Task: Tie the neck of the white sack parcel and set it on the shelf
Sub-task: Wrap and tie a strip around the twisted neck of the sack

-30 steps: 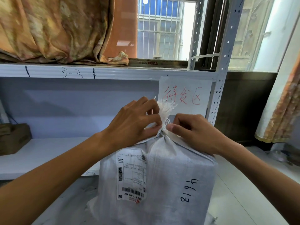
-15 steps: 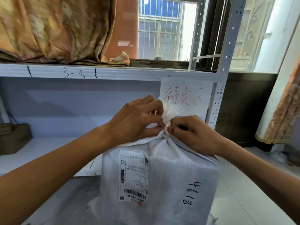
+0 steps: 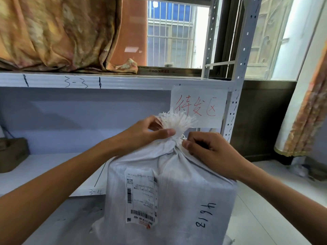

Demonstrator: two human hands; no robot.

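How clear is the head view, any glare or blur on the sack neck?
Head view: the sack neck, left hand and right hand are sharp and evenly lit; the window blows out white; the curtain top left is smeared by blur; the shelf post leans from wide-angle distortion.

one white sack [image 3: 177, 183], two hands [image 3: 141, 135] [image 3: 212, 154], one paper sign [image 3: 198, 105], one label [image 3: 141, 195].

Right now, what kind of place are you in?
Probably a parcel storeroom or courier depot: the white sack parcel carries a barcoded shipping label, the metal shelf has slot codes like 3-3 written on its edge, and a paper sign hangs there.
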